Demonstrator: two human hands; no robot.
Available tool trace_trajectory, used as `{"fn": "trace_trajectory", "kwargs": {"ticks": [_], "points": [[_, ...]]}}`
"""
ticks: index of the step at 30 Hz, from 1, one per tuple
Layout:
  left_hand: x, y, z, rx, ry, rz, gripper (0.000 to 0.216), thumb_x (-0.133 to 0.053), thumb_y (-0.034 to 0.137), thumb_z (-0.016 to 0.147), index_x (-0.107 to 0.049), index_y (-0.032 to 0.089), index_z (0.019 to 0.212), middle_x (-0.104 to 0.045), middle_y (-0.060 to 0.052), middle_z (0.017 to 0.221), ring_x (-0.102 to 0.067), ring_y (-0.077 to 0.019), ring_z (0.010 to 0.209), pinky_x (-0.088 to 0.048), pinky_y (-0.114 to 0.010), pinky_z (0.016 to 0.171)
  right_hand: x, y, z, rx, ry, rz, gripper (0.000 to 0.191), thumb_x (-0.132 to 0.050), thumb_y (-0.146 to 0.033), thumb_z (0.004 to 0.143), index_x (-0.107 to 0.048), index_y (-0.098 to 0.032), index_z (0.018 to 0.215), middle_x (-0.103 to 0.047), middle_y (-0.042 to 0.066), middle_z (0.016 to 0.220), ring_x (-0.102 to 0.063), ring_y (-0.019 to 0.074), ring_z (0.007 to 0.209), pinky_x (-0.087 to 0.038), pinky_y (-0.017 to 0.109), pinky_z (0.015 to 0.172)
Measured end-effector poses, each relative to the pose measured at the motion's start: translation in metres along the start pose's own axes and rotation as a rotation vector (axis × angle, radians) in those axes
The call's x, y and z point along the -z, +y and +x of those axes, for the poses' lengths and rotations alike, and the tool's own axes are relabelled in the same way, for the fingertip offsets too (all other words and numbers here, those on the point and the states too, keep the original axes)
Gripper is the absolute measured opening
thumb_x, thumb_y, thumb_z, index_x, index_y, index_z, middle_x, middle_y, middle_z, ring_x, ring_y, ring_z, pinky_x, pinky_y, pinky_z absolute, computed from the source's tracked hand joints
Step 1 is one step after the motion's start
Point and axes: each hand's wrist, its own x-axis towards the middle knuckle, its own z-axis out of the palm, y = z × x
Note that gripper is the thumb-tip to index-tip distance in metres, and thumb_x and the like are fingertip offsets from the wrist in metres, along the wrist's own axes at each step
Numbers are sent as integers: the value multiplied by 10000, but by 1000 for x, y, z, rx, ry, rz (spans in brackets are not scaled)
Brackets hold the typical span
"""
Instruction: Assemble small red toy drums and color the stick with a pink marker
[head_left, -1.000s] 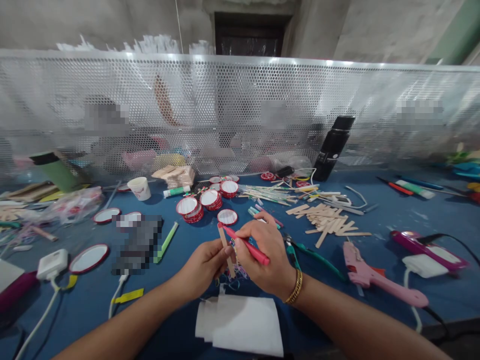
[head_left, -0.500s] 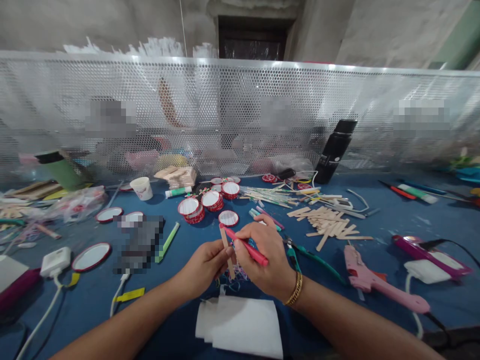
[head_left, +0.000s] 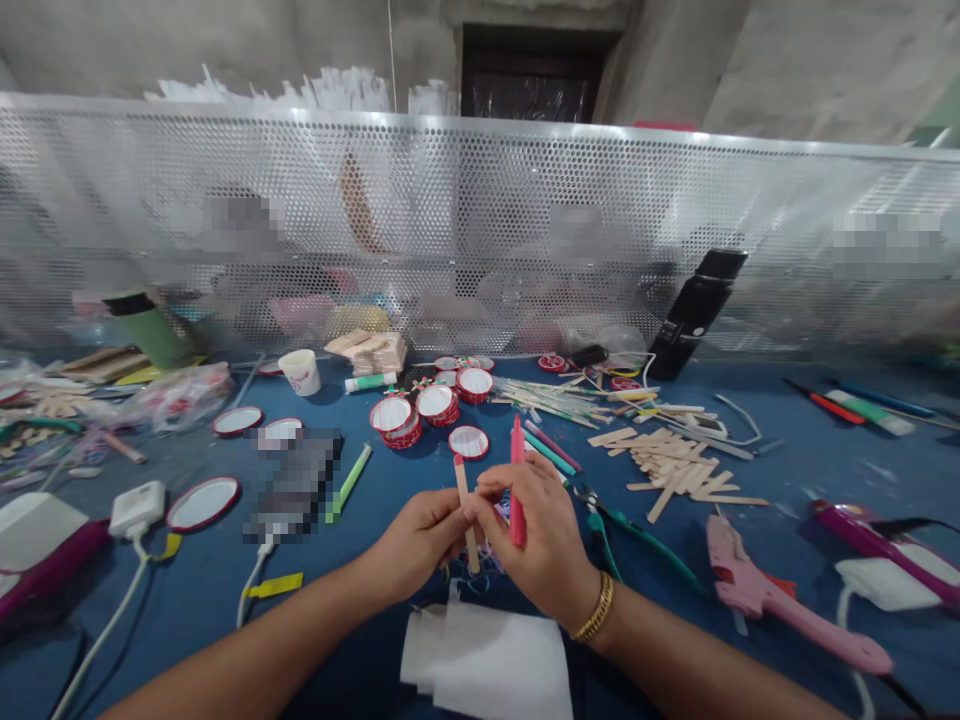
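Thumb and fingers of the left hand (head_left: 421, 535) were closed in a pinch on a flat, pale wooden craft stick (head_left: 462, 486), held above the blue tabletop (head_left: 799, 455). The stick's long axis ran away from the person, tilted slightly left, its red-coloured end foremost. I judged it light and stiff, likely to snap if bent hard; the bare middle seemed the place to hold, clear of colour that might smear. Just right of it, a slim pinkish-red plastic marker (head_left: 517, 450) stood nearly parallel, narrower end away from the person; light and rigid, perhaps a little slippery, best held round the barrel. The right hand (head_left: 551, 525) had its fingers curled around that marker, its thumb close by the stick; whether they touched, I couldn't tell.
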Motion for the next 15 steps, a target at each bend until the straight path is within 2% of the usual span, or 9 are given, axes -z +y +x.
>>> {"fn": "trace_trajectory", "kwargs": {"ticks": [6,15], "points": [[3,-2,-1,9,-27,22,495,-505,625,866,-499,161,693,-347,67,552,-272,-74,485,-221,-212,451,-4,2,-1,-61,-46,49,85,-619,-192,853,-564,-231,905,-671,4,805,-627,192,790,-435,401,873],[8,3,-5,-16,-89,157,469,-452,571,918,-536,150,731,-440,28,657,-347,-100,587,-290,-211,522,-6,3,-4,-213,-50,150,171,-655,-206,822,-561,-230,962,-649,22,861,-621,202,835,-488,371,799]]}}
